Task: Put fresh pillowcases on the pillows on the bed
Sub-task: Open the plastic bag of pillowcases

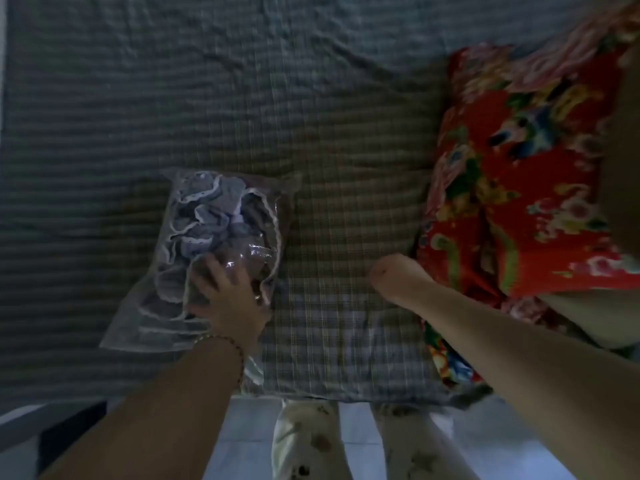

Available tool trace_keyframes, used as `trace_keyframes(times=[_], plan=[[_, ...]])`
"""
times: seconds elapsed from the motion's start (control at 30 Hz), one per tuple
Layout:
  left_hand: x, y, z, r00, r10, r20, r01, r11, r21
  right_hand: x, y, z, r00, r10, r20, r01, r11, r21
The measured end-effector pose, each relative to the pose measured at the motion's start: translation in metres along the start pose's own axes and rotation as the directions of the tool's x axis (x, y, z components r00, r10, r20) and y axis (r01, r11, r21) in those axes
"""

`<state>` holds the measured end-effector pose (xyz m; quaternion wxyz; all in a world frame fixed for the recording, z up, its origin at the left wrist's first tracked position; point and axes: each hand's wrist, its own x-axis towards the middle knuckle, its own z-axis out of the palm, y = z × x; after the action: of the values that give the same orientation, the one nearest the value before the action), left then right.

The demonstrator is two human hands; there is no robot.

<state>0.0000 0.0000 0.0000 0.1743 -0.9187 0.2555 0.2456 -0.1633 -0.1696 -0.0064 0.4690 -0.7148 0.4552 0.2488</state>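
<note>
Pillowcases (207, 220), fresh, bagged in clear plastic bag (138, 327) left of checked pillow (346, 341). Left hand (228, 299) spread flat on bag. Right hand (398, 277) curled on checked pillow, grip unclear. Red floral pillow (519, 168) to its right. Apparently none fitted yet.

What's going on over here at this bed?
A person stands at the edge of the bed. Their left hand rests with spread fingers on a clear plastic bag of bluish fabric. Their right hand is on a checked pillow, its fingers too blurred to read. Red floral bedding lies alongside.
</note>
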Motion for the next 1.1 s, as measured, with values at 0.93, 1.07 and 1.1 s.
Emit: trace_keyframes(times=[0.93,1.07,1.1], plan=[[0.024,-0.071,-0.193,0.72,0.649,-0.246,-0.649,0.505,-0.569,-0.081,-0.195,0.019,0.904,-0.198,-0.378,0.42,0.574,0.703],[0.027,-0.064,-0.171,0.664,0.63,-0.404,-0.717,0.381,-0.584,-0.064,-0.207,0.012,0.895,-0.235,-0.378,0.441,0.58,0.685],[0.03,-0.063,-0.167,0.685,0.575,-0.447,-0.706,0.374,-0.601,-0.061,-0.208,0.012,0.89,-0.258,-0.376,0.453,0.604,0.656]])
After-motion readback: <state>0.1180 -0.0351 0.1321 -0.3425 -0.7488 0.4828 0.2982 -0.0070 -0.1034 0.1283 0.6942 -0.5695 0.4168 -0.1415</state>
